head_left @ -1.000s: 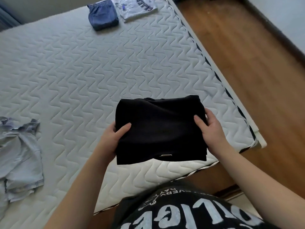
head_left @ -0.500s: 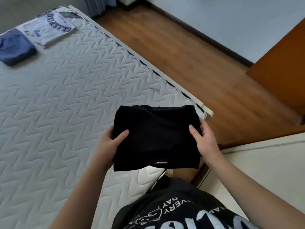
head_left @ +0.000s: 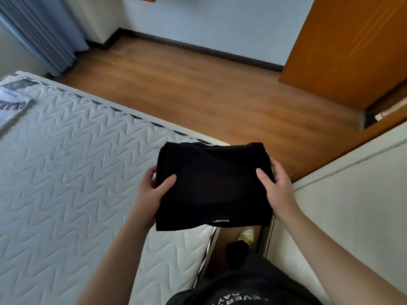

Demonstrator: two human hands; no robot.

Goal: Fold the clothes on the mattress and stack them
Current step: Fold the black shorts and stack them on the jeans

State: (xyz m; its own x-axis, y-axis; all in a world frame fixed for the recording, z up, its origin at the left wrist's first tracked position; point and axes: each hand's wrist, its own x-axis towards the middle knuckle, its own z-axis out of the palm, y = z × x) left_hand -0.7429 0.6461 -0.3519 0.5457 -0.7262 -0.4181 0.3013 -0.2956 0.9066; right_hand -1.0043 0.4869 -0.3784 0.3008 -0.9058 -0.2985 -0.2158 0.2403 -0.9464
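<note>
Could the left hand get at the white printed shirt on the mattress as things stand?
Probably not right away. The left hand grips the folded black garment together with the right hand, and the white printed shirt lies far across the mattress, though nothing blocks the way.

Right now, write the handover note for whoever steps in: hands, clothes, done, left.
Left hand: grips the left edge of the folded black garment, thumb on top.
Right hand: grips its right edge the same way.
The garment is folded and held in the air over the near corner of the mattress, not set down.
A folded white printed shirt lies at the far left edge of the view on the mattress.
Left: place the black garment on the stack. Other clothes are out of view.
</note>
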